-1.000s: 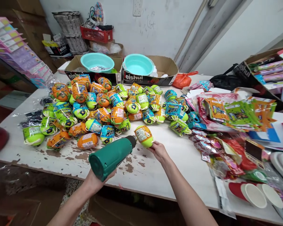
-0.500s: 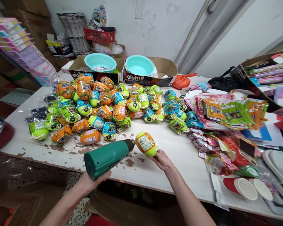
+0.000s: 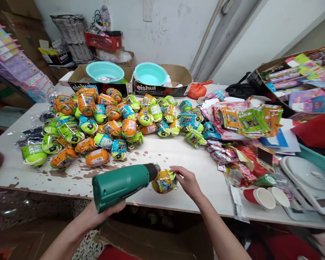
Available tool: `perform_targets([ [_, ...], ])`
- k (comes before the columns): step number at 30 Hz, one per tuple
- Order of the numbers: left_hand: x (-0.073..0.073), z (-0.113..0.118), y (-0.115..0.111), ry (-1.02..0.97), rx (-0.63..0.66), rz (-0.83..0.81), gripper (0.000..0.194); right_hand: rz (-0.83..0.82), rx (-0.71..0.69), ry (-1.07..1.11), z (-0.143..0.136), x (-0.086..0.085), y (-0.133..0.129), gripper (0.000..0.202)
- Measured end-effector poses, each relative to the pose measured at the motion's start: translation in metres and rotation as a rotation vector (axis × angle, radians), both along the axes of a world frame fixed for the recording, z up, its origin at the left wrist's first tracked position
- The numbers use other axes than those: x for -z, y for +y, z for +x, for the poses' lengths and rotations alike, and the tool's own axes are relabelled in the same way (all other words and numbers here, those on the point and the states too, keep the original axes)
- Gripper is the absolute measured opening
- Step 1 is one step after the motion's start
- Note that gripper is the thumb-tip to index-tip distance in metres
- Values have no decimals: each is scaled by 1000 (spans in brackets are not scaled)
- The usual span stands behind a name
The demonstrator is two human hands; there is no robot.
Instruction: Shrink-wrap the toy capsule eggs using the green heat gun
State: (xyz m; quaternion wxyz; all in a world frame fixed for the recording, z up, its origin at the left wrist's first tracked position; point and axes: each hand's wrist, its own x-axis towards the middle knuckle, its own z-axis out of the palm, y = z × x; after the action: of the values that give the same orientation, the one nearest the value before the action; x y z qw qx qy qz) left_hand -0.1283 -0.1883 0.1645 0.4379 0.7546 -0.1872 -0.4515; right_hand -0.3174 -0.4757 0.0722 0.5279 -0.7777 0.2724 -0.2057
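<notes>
My left hand (image 3: 108, 211) is closed around the handle of a green heat gun (image 3: 121, 184), whose dark nozzle points right. Right at the nozzle's tip hangs an egg-shaped package (image 3: 164, 181) in orange and lime green wrap, over the table's front part. My right hand (image 3: 186, 179) pinches it at its right end, by a pale cord or edge. Part of the package's top is hidden behind the nozzle. Behind them a large pile of similar wrapped eggs (image 3: 128, 128) in orange, green and blue lies on the white table (image 3: 162, 155).
Two turquoise basins (image 3: 104, 72) stand in cardboard boxes (image 3: 178, 81) at the back. On the right lie flat orange and green packets (image 3: 250, 121), pink sweets (image 3: 219, 155), paper cups (image 3: 264, 198) and a white scale (image 3: 306, 177). Pink boxes (image 3: 18, 61) are stacked at the left.
The egg has been turned, so its barcode label no longer shows and its printed side does. My right hand's grip has shifted higher. The view has swung to the right.
</notes>
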Motion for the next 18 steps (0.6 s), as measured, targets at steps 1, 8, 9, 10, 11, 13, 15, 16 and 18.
perform_targets([
  [1,3,0,1,27,31,-16,30,89,26,-7,-5,2,0,14],
  [8,16,-21,9,141,107,49,29,440,384,-20,-50,22,-2,29],
  [9,18,-26,9,147,130,46,30,451,380,6,-56,23,-2,29],
  [10,19,-30,9,143,150,42,32,461,358,33,-63,24,0,28],
  [11,22,-34,9,129,170,46,34,469,329,59,-70,24,2,27],
  [13,25,-39,9,96,210,81,39,486,253,124,-85,24,8,24],
  [15,28,-42,12,77,241,132,43,491,156,211,-101,26,15,21],
  [16,30,-43,14,78,250,166,45,482,92,255,-110,27,18,20],
  [18,32,-48,16,85,212,202,50,455,-48,339,-122,29,18,19],
])
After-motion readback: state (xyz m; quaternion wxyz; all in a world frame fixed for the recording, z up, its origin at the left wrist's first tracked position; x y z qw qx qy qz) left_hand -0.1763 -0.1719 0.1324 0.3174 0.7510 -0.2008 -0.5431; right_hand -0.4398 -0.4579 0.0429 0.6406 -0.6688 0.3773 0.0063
